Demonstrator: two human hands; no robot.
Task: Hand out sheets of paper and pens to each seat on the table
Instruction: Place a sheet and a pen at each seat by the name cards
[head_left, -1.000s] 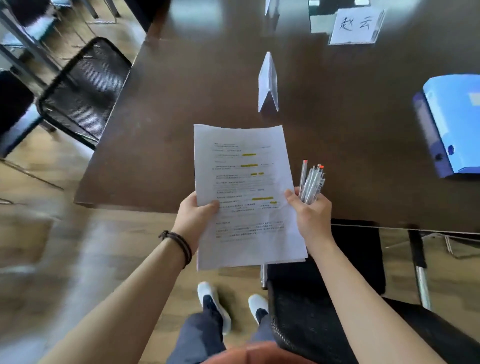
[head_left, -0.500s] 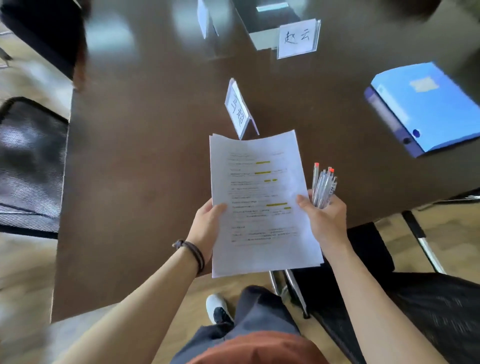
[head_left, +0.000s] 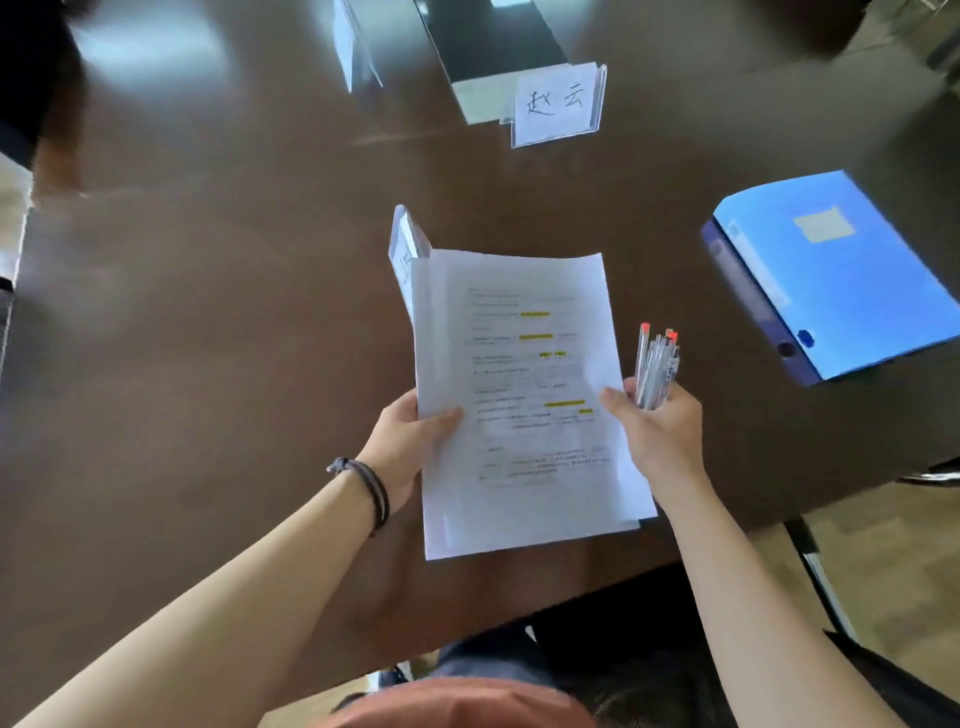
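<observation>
A stack of printed sheets (head_left: 519, 405) is now held over the dark surface (head_left: 208, 364), brought forward from the edge, so a seat appears reached. The left hand (head_left: 410, 441) grips its left edge; the right hand (head_left: 657, 431) pinches the right edge and clutches a bundle of pens (head_left: 655, 369). The name card (head_left: 405, 249) behind is partly hidden; text is blurred.

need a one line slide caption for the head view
Both hands, left and right, hold a stack of printed sheets over a dark table; the right also grips pens.
</observation>
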